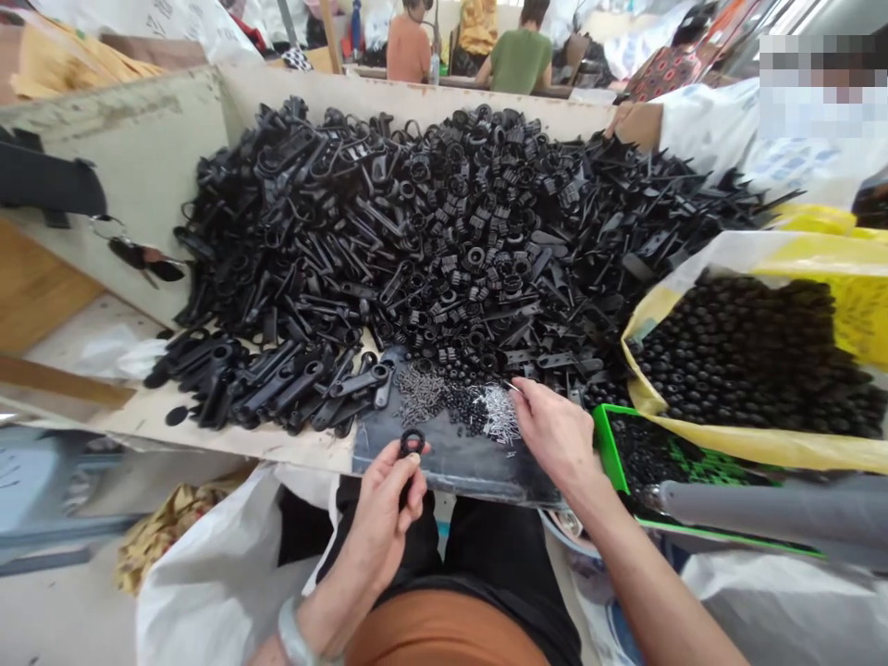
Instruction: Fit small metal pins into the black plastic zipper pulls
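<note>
My left hand (395, 486) is closed around a black plastic handle piece with a ring-shaped end (412, 442), held upright above the worktop's front edge. My right hand (551, 430) is pinched over a small heap of silver metal pins (499, 413). A thin, light metal tip (511, 387) pokes out past its fingers; what it belongs to is hidden. Left of the pins lie tiny black pieces (466, 407) and a heap of grey-brown springs or pins (420, 396), too small to tell which. All these small heaps rest on a dark sheet (458, 459).
Behind rises a big pile of black plastic parts (416, 231), walled by a wooden board (125, 139) with hanging keys (149, 259). At right are a yellow-white bag (648, 402) of black round pieces and a green tray (610, 449). Several people sit farther back.
</note>
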The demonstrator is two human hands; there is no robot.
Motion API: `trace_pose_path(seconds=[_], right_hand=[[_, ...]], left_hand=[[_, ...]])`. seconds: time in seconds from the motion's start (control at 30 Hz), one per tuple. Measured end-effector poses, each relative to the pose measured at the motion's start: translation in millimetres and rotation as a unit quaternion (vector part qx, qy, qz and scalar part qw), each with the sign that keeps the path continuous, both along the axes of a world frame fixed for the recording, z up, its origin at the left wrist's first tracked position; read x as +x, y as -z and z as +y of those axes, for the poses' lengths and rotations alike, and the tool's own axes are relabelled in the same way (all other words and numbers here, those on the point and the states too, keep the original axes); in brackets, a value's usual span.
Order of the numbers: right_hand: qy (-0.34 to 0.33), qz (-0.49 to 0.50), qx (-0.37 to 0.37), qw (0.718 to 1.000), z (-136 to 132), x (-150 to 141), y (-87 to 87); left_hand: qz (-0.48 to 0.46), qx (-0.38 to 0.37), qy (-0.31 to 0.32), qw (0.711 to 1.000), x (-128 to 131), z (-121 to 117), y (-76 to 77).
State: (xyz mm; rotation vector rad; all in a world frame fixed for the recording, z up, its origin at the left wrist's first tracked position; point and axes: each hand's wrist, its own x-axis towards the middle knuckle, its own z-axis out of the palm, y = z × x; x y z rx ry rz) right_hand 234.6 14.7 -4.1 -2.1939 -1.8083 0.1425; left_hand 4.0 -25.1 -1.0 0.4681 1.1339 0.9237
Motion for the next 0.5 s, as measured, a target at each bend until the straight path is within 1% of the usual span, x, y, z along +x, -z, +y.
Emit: trace_pose_path(seconds=[0.07, 0.17, 0.23, 0.33, 0.37, 0.43, 0.5], right_hand=[[0.007, -0.034, -0.011, 0.999, 6, -3, 1.6], [0.008, -0.061, -0.028, 0.998, 10, -3, 0.4], [0.003, -0.084, -0.035, 0.996, 11, -1, -0.1], [-0.023, -0.146, -0.028, 0.989, 10, 5, 1.9], [-0.033, -0.160, -0.011, 0.986, 8, 7, 2.4], [-0.048, -0.159, 0.048, 0.985, 2, 9, 0.9], [-0.059, -0.114, 0.129, 0.983, -9, 7, -6.0]], left_hand=[[-0.024, -0.006, 0.027, 0.999, 0, -3, -2.4], [-0.101, -0.017, 0.057, 0.993, -2, -4, -8.8], [-0.154, -0.040, 0.056, 0.986, -4, -2, -12.3], [-0.184, -0.067, 0.043, 0.980, -8, 1, -13.7], [-0.185, -0.069, 0.040, 0.979, -10, 1, -13.4], [-0.181, -0.065, 0.036, 0.981, -11, 0, -12.3], [-0.166, -0.052, 0.030, 0.984, -11, -2, -11.6]])
